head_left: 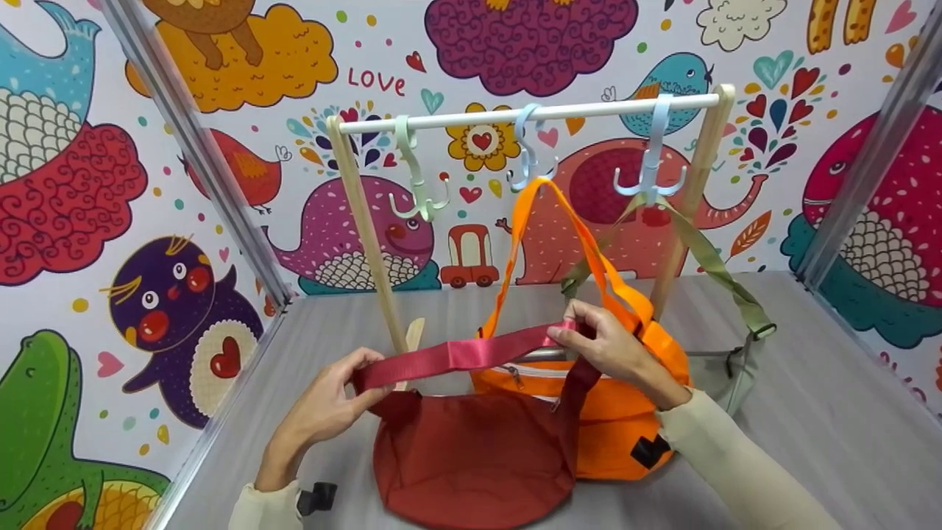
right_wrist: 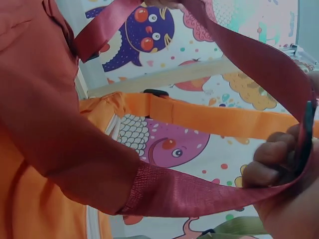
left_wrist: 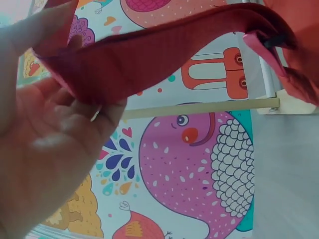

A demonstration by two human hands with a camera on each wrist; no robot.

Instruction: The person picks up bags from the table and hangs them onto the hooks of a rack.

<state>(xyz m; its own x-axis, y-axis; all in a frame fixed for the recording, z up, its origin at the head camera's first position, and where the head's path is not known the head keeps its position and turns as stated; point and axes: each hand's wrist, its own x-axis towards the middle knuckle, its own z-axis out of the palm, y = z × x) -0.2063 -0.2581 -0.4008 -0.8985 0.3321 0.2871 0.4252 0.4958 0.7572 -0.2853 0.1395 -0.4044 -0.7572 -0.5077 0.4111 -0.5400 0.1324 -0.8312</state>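
Note:
A dark red waist bag (head_left: 475, 456) hangs low in front of me, its red strap (head_left: 471, 355) stretched between both hands. My left hand (head_left: 327, 401) holds the strap's left end, the webbing looped over its fingers in the left wrist view. At the strap's right end my right hand (head_left: 607, 342) pinches the webbing; the right wrist view shows its fingers (right_wrist: 269, 159) curled at a dark buckle (right_wrist: 304, 134). Behind the red bag, an orange waist bag (head_left: 618, 434) hangs by its strap from the middle blue hook (head_left: 531, 151).
A wooden rack (head_left: 372, 243) carries a white rod (head_left: 589, 110). A green hook (head_left: 421, 177) hangs at its left. From the right blue hook (head_left: 651, 158) an olive-strapped grey-green bag (head_left: 736, 375) hangs. Patterned walls stand behind and beside the grey table (head_left: 831, 412).

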